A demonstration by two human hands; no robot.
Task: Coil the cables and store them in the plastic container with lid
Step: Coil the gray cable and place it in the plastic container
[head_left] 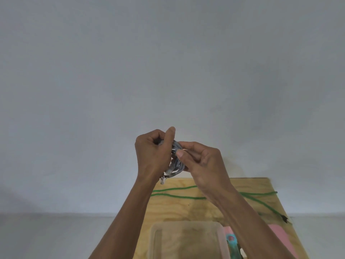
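Observation:
A grey-white cable point(177, 161), wound into a small coil, is held up in front of the wall above the table's far edge. My left hand point(153, 156) wraps around the coil's left side, and a metal plug point(163, 179) hangs below that hand. My right hand point(201, 161) pinches the coil from the right with thumb and fingers. A green cable point(177, 197) lies uncoiled across the wooden table point(201, 208). The clear plastic container point(186, 240) stands open at the near edge, with nothing visible inside.
A pink lid-like sheet point(280, 238) lies right of the container, partly under my right forearm. A teal and pink object point(232, 242) sits between them. The green cable's dark plug point(285, 218) rests near the table's right edge. A plain grey wall fills the background.

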